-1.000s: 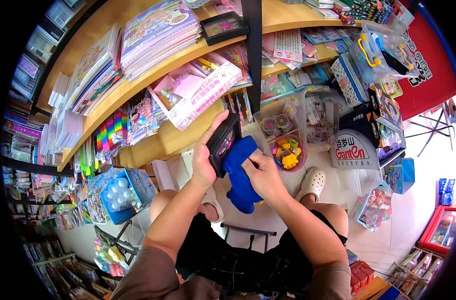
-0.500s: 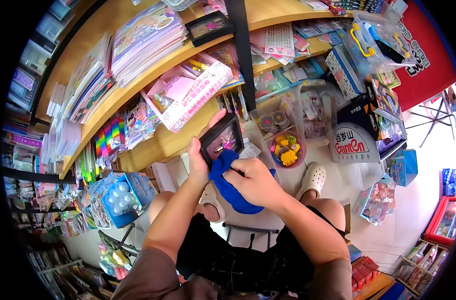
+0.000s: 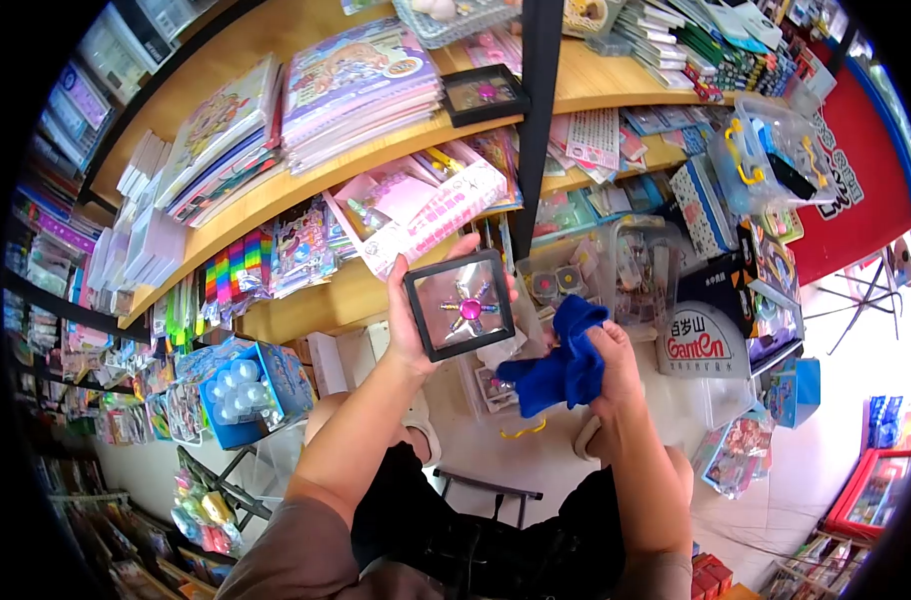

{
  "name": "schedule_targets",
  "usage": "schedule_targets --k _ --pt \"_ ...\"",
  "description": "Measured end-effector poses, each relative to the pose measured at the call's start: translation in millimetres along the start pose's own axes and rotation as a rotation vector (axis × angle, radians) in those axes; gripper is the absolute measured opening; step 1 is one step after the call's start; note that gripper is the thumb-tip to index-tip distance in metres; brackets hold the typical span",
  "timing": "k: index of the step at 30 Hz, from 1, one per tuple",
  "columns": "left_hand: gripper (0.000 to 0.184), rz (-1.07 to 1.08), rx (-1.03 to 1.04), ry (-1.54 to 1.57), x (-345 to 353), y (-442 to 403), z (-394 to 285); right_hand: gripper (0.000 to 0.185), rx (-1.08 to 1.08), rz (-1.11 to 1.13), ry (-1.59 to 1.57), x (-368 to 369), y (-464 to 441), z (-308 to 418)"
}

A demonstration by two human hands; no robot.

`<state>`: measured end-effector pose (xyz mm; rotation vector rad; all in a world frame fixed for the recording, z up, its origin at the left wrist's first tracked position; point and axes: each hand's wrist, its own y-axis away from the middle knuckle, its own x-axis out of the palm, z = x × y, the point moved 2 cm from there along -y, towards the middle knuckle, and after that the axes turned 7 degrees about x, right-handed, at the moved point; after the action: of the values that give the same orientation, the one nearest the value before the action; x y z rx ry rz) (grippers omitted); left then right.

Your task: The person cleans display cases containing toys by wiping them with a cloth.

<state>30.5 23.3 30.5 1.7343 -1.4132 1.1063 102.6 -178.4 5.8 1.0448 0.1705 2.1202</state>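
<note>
My left hand (image 3: 406,325) grips a black-framed display case (image 3: 434,298) by its left side, fingers reaching behind it. Under the clear pane sits a spoked ornament (image 3: 470,309) with a bright pink centre, and the case faces me, slightly tilted. To its right, my right hand (image 3: 619,362) is closed on a bunched blue cloth (image 3: 566,358), which hangs apart from the case. A similar black-framed case (image 3: 484,92) lies on the shelf above, beside a stack of picture books (image 3: 361,90).
A wooden shelf (image 3: 226,240) with a black post (image 3: 541,130) stands in front. A pink box (image 3: 431,215) sits on the lower level. Clear plastic bins (image 3: 644,265) and a Ganten carton (image 3: 701,340) stand at right. A blue box (image 3: 246,395) is at left.
The blue cloth has come off the display case and moved right with my right hand. My left hand has turned the case to face me. The view has shifted left.
</note>
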Motion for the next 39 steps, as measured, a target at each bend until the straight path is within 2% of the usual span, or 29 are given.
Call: schedule_targets --k 1,4,5,8,10,15,20,24,30,36,39 --pt "0.083 0.019 -0.007 0.016 -2 0 -1 0.026 0.004 -0.051 0.013 5 3 3" --pt "0.081 0.072 -0.035 0.072 0 0 -4 0.018 -0.135 -0.062 0.120 13 2 8" --pt "0.081 0.070 -0.039 0.070 2 1 -5 0.021 -0.157 -0.083 0.135 19 5 12" --pt "0.081 0.072 -0.050 0.083 2 2 -5 0.028 -0.426 -0.234 0.485 23 0 8" --pt "0.081 0.074 -0.060 0.079 2 1 -4 0.030 -0.745 -0.234 0.907 26 2 11" --pt "0.085 0.064 -0.061 0.028 0 0 -1 0.032 -0.902 -0.337 1.097 46 5 17" --pt "0.085 0.080 -0.069 0.006 0 2 0 0.034 -0.946 -0.389 1.138 53 4 18" --pt "0.084 -0.003 -0.058 -0.045 3 2 -1 0.034 -0.962 -0.415 1.165 53 2 16" --pt "0.084 -0.014 -0.057 -0.041 3 3 -3 0.033 -0.925 -0.443 1.167 53 -1 14" --pt "0.083 -0.026 -0.068 -0.039 -1 3 -2 0.032 -0.877 -0.419 1.192 60 -1 8" --pt "0.080 -0.017 -0.075 -0.064 -2 4 1 0.033 -0.948 -0.382 1.236 67 -2 4"
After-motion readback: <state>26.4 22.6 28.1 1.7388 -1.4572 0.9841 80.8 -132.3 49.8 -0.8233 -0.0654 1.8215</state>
